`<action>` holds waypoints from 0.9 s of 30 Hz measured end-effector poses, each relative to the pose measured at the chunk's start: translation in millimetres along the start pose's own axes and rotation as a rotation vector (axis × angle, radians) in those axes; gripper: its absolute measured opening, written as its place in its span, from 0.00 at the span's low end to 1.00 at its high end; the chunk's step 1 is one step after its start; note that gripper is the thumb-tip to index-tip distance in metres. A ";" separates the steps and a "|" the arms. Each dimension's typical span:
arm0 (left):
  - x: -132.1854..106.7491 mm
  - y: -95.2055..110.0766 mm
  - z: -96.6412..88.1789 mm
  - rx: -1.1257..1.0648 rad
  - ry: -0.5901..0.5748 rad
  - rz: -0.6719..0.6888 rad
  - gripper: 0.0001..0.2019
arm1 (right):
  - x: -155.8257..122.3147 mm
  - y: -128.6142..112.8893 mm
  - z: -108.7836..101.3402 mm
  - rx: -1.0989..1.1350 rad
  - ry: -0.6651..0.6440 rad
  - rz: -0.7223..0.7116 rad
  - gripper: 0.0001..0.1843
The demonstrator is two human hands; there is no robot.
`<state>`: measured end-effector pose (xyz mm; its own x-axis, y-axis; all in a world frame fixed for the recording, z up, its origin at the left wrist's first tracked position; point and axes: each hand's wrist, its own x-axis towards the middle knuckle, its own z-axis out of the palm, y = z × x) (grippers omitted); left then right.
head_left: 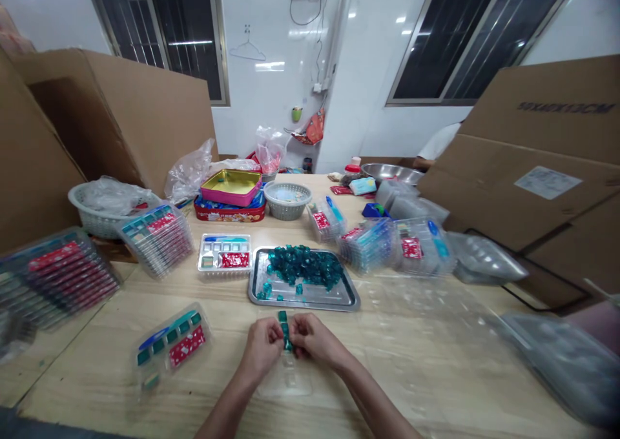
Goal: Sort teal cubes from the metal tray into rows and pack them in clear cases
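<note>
My left hand point(261, 348) and my right hand point(312, 341) meet at the near middle of the wooden table, fingers pinched together over a clear plastic tray point(287, 381). A short column of teal cubes point(283, 327) sits in that tray between my fingertips, and both hands press on them. Just beyond lies a metal tray point(310, 295) with a heap of loose teal cubes point(303, 266). A filled clear pack point(172, 345) with teal pieces and a red packet lies to the left of my left hand.
Stacks of filled clear packs stand at left point(58, 277), left centre point(159, 235) and right of the metal tray point(382, 245). Empty clear trays point(566, 361) lie at right. Cardboard boxes point(547, 168) flank both sides. Baskets point(287, 200) and a tin point(231, 187) sit further back.
</note>
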<state>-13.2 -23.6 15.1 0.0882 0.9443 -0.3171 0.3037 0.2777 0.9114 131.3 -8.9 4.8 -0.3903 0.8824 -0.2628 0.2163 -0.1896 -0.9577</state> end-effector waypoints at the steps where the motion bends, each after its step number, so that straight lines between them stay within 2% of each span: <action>1: -0.3 -1.7 2.4 0.038 0.032 0.021 0.03 | 0.8 2.5 0.9 -0.061 0.029 -0.006 0.03; 3: -1.9 -3.0 5.7 0.082 0.083 0.048 0.04 | 1.4 4.4 2.4 -0.196 0.093 -0.046 0.01; 8: -7.9 -0.9 6.1 0.215 0.129 0.112 0.08 | 1.3 3.2 3.8 -0.528 0.217 -0.207 0.06; 13: -11.9 0.2 5.3 0.248 0.015 0.124 0.10 | 1.6 10.9 5.7 -0.636 0.299 -0.238 0.08; 17: -12.7 2.8 6.4 0.274 0.037 0.163 0.10 | 2.1 12.4 3.9 -0.543 0.292 -0.264 0.07; 22: -10.2 1.7 7.4 0.243 0.033 0.138 0.11 | 2.7 11.3 -0.6 -0.189 0.153 -0.091 0.03; 27: -4.9 -10.1 5.9 0.255 0.034 0.206 0.10 | 8.1 16.6 -6.4 -0.124 0.084 -0.057 0.04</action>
<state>-11.0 -32.1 5.9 0.1416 0.9826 -0.1204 0.5108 0.0316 0.8591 137.4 -2.1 -12.5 -0.3299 0.9242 -0.1924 0.3066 -0.0879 -0.9478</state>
